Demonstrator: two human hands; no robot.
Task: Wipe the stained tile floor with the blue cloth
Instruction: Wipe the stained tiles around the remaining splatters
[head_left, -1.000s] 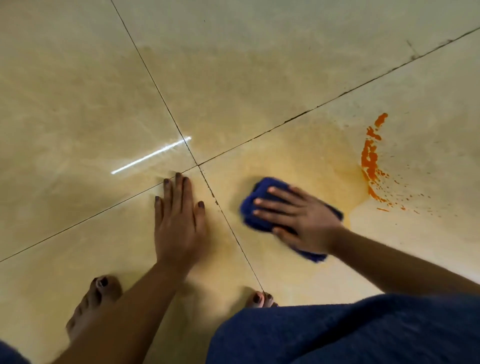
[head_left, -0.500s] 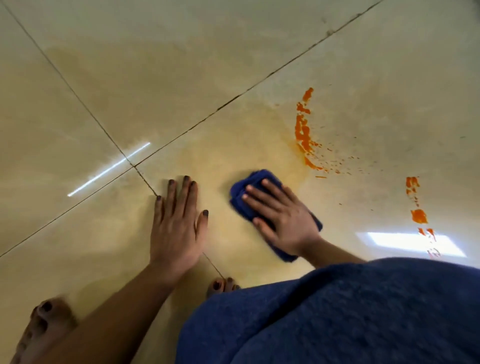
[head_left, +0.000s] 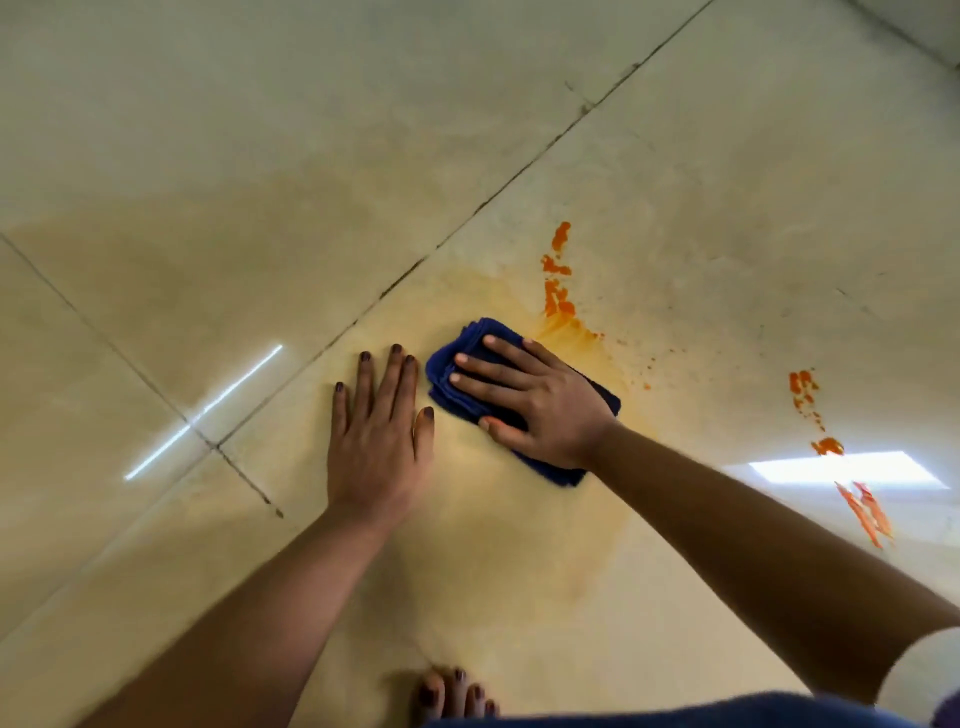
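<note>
A folded blue cloth (head_left: 456, 364) lies on the beige tile floor (head_left: 311, 156), pressed flat under my right hand (head_left: 535, 400), whose fingers are spread over it. My left hand (head_left: 379, 431) rests palm-down on the tile just left of the cloth, fingers apart, holding nothing. Thick orange stain patches (head_left: 558, 291) sit right beyond the cloth's far corner. A second streak of orange blotches (head_left: 826, 441) runs down the right side. A pale yellow smear (head_left: 519, 545) covers the tile around and below both hands.
Dark grout lines (head_left: 519, 182) cross the floor diagonally and meet at a joint (head_left: 210, 444) left of my left hand. My bare foot (head_left: 452, 693) shows at the bottom edge beside dark blue clothing. Bright light reflections lie at left and right.
My right hand has slid the cloth up to the lower end of the orange stain, smearing it. The view has shifted forward, and my left hand now rests closer to the cloth.
</note>
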